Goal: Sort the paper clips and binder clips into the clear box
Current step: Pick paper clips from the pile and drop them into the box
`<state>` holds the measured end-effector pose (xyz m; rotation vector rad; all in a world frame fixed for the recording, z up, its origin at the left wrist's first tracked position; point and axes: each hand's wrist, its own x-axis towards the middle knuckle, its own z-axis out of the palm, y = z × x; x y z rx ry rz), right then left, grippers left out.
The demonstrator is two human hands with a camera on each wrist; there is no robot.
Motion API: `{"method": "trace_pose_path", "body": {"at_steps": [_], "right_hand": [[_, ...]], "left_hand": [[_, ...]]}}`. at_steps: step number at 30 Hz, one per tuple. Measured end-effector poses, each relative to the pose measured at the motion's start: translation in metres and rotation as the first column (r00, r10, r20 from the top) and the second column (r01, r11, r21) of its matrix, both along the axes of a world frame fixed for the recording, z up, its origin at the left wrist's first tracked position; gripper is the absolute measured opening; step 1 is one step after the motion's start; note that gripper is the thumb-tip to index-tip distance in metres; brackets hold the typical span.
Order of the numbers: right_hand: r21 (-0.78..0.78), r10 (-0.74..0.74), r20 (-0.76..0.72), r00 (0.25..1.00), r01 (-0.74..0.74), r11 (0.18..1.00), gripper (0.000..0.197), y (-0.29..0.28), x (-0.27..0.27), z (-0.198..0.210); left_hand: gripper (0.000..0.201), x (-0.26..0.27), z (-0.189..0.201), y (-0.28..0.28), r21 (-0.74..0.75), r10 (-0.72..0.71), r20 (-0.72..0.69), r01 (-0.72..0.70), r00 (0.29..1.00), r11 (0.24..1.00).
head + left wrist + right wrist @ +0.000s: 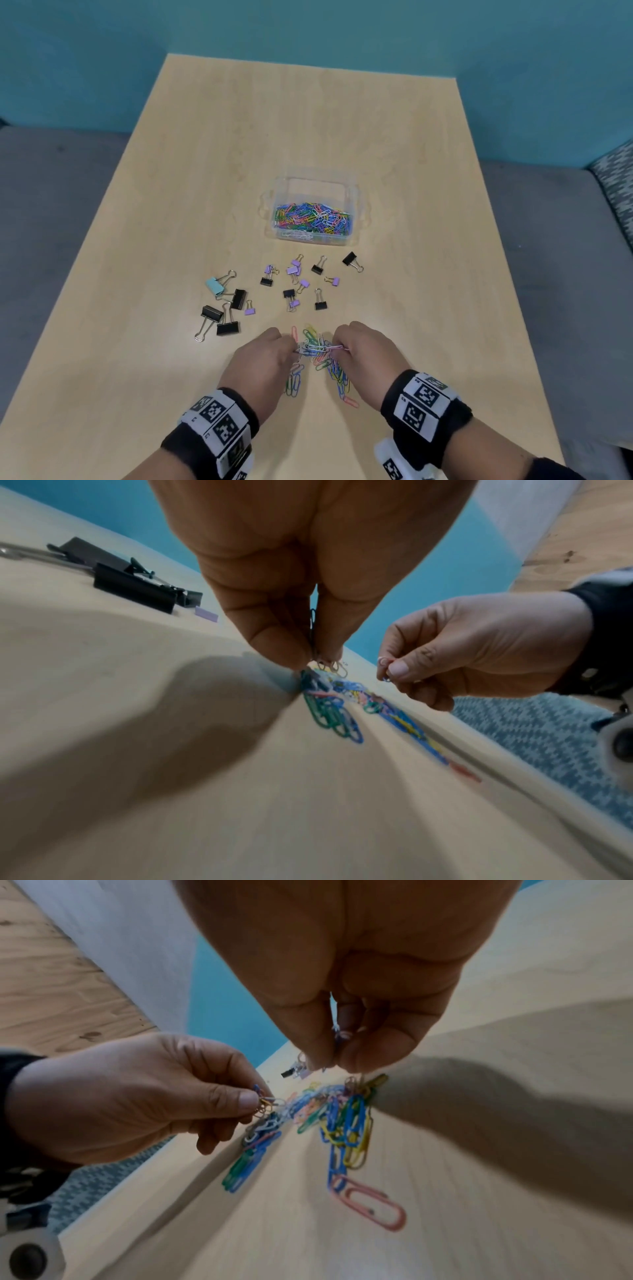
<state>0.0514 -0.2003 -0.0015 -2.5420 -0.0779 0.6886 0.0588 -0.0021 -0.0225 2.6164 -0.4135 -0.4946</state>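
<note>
Coloured wire paper clips (317, 356) lie tangled on the worktop (137, 240) between both hands, too many to count. Left hand (262, 359) fingers pinch several; right hand (364, 356) fingers pinch others. Clear box (356, 209) beyond holds more clips. About eighteen binder clips (291, 284), black, purple, one blue, lie between.

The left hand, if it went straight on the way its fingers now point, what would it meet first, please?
Probably the tangle of paper clips that the left hand already pinches; beyond that, likely the right hand, though depth is unclear.
</note>
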Motion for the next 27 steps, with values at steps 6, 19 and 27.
{"method": "trace_pose_path", "body": {"at_steps": [6, 19, 27], "right_hand": [[0.119, 0.109, 0.008, 0.994, -0.109, 0.987, 0.008, -0.013, 0.008, 0.025], [0.037, -0.021, 0.412, 0.911, 0.006, 0.999, 0.01, -0.019, 0.187, 0.079], [-0.187, 0.046, 0.319, 0.947, 0.015, 0.982, 0.027, -0.031, 0.155, 0.057]], "left_hand": [[0.007, 0.008, 0.039, 0.008, -0.274, 0.085, -0.082, -0.105, 0.993, 0.956], [0.009, 0.189, 0.091, -0.029, -0.407, 0.307, 0.09, -0.247, 0.947, 0.88], [0.037, 0.163, 0.068, -0.015, 0.028, 0.121, 0.036, -0.122, 0.992, 0.992]]}}
